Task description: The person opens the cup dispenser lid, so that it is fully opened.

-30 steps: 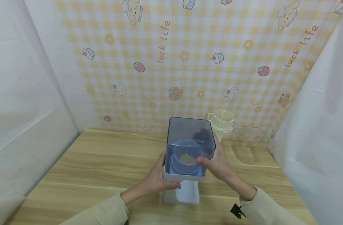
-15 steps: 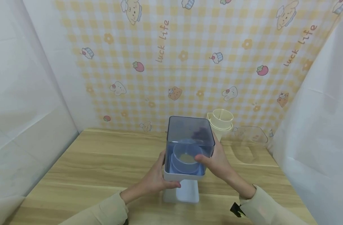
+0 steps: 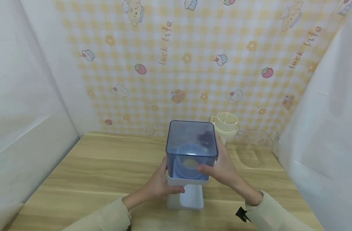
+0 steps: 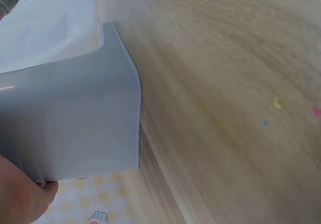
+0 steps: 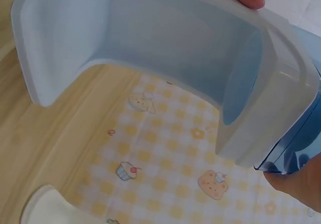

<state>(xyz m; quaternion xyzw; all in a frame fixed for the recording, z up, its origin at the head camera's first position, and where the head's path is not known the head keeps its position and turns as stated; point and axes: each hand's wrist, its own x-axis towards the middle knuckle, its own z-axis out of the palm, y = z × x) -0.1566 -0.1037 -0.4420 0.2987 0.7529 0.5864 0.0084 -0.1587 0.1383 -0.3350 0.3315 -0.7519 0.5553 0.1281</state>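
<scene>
In the head view, a white C-shaped stand (image 3: 192, 197) stands on the table with a translucent blue box-shaped cover (image 3: 191, 138) on its top. A round ring (image 3: 190, 165) shows through the cover. My left hand (image 3: 158, 183) grips the stand's upper block from the left, thumb along its front. My right hand (image 3: 223, 165) holds the cover from the right, thumb on its front face and the other fingers hidden behind. From the right wrist, the stand's curved back (image 5: 165, 38) and thick upper block are seen, with the cover at the block's edge.
Behind the right hand stands a cream cup-like piece (image 3: 226, 123) with a ring rim. A clear transparent piece (image 3: 255, 147) lies at the back right. The wooden table (image 3: 106, 166) meets a checked cloth backdrop (image 3: 187, 77); white sheets hang at both sides.
The blue cover has shifted slightly left and tipped a little toward me, its front top edge now lower in view. The right hand has moved slightly with it; the left hand keeps its grip.
</scene>
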